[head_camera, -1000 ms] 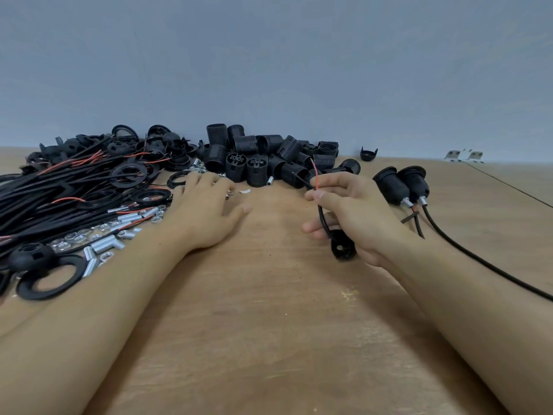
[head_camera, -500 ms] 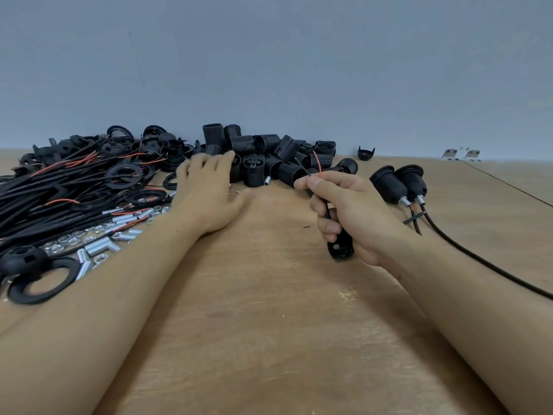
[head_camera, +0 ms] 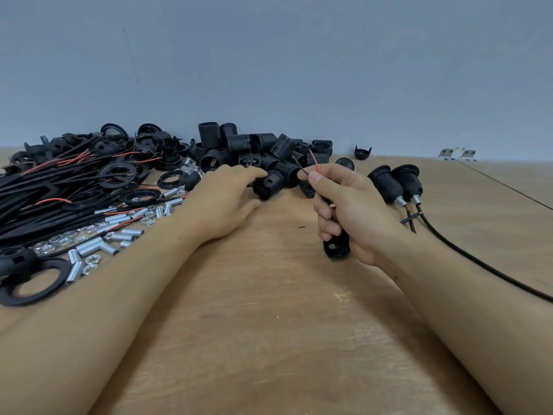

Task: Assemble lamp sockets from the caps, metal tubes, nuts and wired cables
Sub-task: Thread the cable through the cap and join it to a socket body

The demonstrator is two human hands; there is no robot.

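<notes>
My right hand grips a black wired cable, its red and black wire ends sticking up above my thumb. A black cap threaded on the cable hangs below my fist, near the table. My left hand reaches to the pile of black threaded socket bodies and its fingers close on one socket body at the pile's front edge. Two assembled sockets with cables lie to the right.
A heap of black cables, rings and caps covers the left of the wooden table. Metal tubes and nuts lie scattered in front of it. A lone cap and metal brackets sit by the wall.
My left hand slid right from the tubes and rings to the socket pile and took hold of a socket body. My right hand closed tighter on the cable and lifted slightly.
</notes>
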